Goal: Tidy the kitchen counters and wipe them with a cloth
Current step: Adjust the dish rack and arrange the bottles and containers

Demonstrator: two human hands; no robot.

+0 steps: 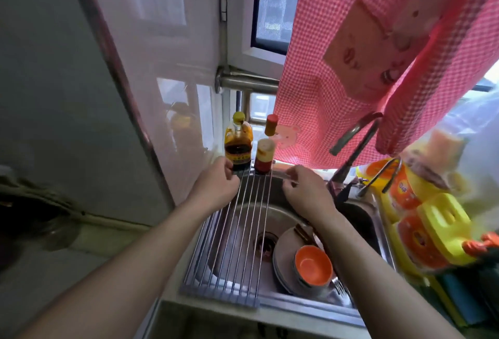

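A roll-up metal rod rack (237, 233) lies across the left part of the steel sink (272, 219). My left hand (216, 184) grips the rack's far left end beside a dark sauce bottle with a yellow cap (239, 144). My right hand (305, 190) pinches the rack's far right end rod. A red-based bottle (264, 156) stands at the rack's far edge, and a red-capped bottle (270, 124) stands behind it. No cloth for wiping is in my hands.
In the sink lie stacked plates (286, 257), an orange bowl (313, 263) and chopsticks. The tap (353, 147) rises at the right. Orange and yellow detergent bottles (421, 209) crowd the right counter. A pink checked apron (364, 68) hangs above. A glossy white wall is at the left.
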